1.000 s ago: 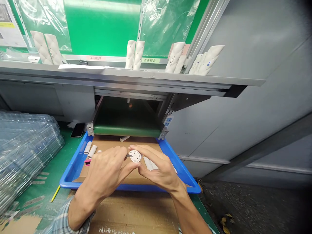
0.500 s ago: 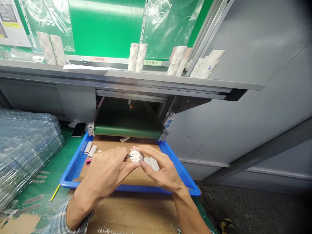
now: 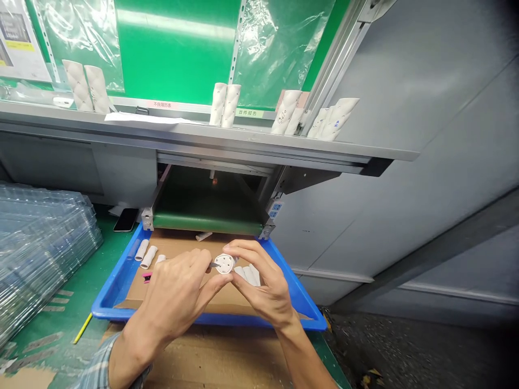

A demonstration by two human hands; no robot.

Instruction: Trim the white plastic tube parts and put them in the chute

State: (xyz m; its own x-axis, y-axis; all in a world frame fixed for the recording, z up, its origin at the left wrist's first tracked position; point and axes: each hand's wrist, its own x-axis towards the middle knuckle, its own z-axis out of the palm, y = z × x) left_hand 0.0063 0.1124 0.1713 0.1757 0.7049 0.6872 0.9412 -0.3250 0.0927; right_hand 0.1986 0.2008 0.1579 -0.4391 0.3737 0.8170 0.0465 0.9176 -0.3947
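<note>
A white round plastic part (image 3: pixel 224 263), its end face dotted with several small holes, is turned toward me above the tray. My right hand (image 3: pixel 261 283) grips it between thumb and fingers from the right. My left hand (image 3: pixel 178 292) is closed around a small knife (image 3: pixel 213 265), of which only the grey blade shows. The blade's tip touches the left rim of the end face, and my left thumb rests close under the part. The knife's handle is hidden in my left fingers. Behind my right hand lie several white tubes (image 3: pixel 248 274).
A blue tray (image 3: pixel 109 294) lined with cardboard holds more white tubes (image 3: pixel 148 256) and a pink-and-black item (image 3: pixel 146 277). The green conveyor belt (image 3: pixel 206 216) ends over its far side. Stacked clear plastic trays (image 3: pixel 44 243), a phone (image 3: pixel 126 220) and a yellow stick (image 3: pixel 82 328) lie left.
The view has shifted slightly. The blade's tip has moved from near the middle of the end face to its left edge. Both hands keep their holds.
</note>
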